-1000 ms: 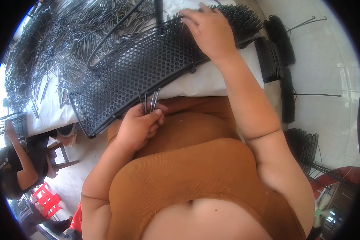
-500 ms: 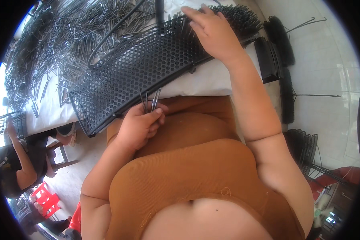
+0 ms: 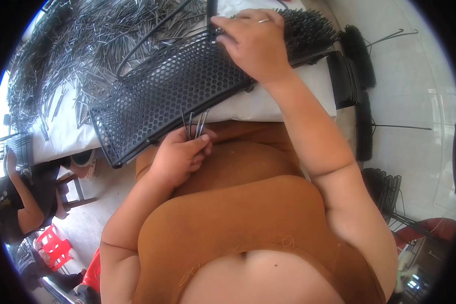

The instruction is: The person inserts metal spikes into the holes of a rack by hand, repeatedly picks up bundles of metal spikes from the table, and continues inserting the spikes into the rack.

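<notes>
A long black rack (image 3: 152,99) with honeycomb holes lies slantwise across the white-covered table edge in front of me. Its right end is packed with upright dark rods (image 3: 311,35). Close to my body, my left hand (image 3: 182,157) is closed around several thin rods (image 3: 201,121), their tips pointing up beside the rack's near edge. My right hand (image 3: 256,45) hovers over or rests on the rack, left of the packed rods; contact is hard to judge. Its thumb and forefinger are stretched out and apart, with nothing visible between them, while the other fingers are partly hidden.
A big heap of loose thin rods (image 3: 86,55) covers the table's far left. A dark upright bar (image 3: 212,15) rises behind the rack. Black brush-like pieces (image 3: 357,55) and stacked black frames (image 3: 342,76) stand to the right. Another person (image 3: 28,197) sits at the left, near a red stool (image 3: 54,248).
My right hand has moved left along the rack, off the packed rods. The left hand still grips its rods. The whole view has shifted slightly.
</notes>
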### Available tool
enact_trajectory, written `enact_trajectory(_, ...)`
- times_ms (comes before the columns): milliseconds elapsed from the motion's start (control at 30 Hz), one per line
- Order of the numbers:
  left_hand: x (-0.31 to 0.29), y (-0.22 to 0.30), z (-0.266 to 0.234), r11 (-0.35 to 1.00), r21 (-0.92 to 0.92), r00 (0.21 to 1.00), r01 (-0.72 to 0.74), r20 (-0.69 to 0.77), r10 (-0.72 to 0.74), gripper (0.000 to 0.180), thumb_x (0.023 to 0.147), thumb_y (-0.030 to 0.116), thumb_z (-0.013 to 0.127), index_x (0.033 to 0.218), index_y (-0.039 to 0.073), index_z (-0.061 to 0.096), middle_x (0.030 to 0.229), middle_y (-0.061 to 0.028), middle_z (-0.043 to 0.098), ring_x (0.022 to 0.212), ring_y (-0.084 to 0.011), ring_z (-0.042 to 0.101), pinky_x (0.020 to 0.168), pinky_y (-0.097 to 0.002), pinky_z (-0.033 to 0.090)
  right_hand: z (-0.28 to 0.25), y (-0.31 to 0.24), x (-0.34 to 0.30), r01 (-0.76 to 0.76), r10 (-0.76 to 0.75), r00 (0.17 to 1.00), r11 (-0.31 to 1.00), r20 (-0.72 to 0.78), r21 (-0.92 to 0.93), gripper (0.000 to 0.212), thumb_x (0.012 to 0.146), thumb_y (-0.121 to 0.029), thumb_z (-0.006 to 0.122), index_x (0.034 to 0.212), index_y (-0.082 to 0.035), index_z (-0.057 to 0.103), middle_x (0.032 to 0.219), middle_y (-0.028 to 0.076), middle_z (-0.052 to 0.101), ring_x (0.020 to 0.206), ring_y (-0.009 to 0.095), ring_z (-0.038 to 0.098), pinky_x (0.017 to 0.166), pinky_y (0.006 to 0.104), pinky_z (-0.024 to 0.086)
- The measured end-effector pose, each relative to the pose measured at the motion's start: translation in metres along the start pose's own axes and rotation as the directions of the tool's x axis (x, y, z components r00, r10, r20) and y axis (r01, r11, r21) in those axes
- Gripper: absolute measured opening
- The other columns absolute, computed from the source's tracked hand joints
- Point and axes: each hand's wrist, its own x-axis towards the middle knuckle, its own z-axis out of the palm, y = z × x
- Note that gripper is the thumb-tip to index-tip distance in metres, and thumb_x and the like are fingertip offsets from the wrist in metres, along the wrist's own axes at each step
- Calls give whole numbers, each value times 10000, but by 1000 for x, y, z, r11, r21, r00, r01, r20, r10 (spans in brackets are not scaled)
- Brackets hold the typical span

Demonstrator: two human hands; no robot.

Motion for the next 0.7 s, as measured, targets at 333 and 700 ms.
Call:
enact_trajectory(333,-2,2,-2,997,-63,999,-33,28,35,164,988,135,499,1071,23,584,791,-23,546,571,-68,395,466,-201,302,2,16,16,-174,170,982,984,85,42,140,779,-143,686,897,-75,717,852,116,699,900,280,644,901,453,429)
enact_trajectory(700,-4,1,-1,974,-99,968,-202,129,214,227,1019,220,456,1118,50,568,801,-24,541,600,-75,399,493,-196,312,-38,-32,-19,-582,446,812,556,377,593,208,847,-36,707,1055,-39,697,920,82,723,829,121,672,717,266,551)
